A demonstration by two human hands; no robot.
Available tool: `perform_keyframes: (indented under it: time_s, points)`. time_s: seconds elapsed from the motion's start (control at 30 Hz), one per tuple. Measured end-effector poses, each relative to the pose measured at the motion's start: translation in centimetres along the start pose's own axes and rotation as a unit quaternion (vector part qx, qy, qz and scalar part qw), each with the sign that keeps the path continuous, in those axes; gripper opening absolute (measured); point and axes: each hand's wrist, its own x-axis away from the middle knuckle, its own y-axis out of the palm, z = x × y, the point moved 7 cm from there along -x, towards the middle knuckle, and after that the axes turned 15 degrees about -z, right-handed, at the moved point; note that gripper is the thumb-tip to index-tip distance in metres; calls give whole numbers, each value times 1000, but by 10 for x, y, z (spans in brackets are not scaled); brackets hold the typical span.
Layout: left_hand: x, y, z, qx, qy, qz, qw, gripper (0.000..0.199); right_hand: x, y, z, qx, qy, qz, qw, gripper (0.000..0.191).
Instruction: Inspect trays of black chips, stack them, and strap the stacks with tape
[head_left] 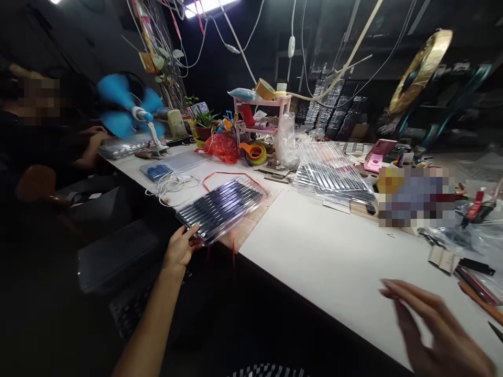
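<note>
My left hand (183, 245) grips the near corner of a clear plastic tray (223, 207), thumb on top and fingers below. Dark slender pieces lie in rows in the tray, which is over the table's front edge and a red cord loop (214, 175). Over the right part of the white table (314, 251), my right hand (432, 319) is raised with its fingers apart, slightly blurred and holding nothing. A stack of clear ribbed trays (332, 170) lies at the back middle of the table.
White cable (175, 187) lies coiled left of the held tray. Further back are a blue fan (129, 107), a pink rack (261, 112) and an orange tape dispenser (253, 152). Tools and plastic bags crowd the right side. Another person's hands (96, 139) are at the far left.
</note>
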Motion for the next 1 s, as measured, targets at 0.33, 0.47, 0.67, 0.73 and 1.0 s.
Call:
perform_keyframes:
  time_s: [0.33, 0.47, 0.67, 0.73, 1.0]
  points:
    - [79, -82, -43, 16, -12, 79, 997, 39, -16, 94, -10, -70, -83, -170, 979, 31]
    - [62, -78, -66, 61, -20, 54, 997, 31, -10, 115, -2, -87, -51, -188, 977, 26]
    - [31, -99, -73, 60, -77, 47, 994, 37, -11, 124, 3, -135, 8, -216, 967, 22]
    - [24, -103, -50, 16, -75, 39, 996, 40, -13, 124, 7, -162, 42, -217, 962, 23]
    - [34, 31, 31, -96, -71, -184, 976, 70, -2, 116, 25, -146, 143, -212, 956, 40]
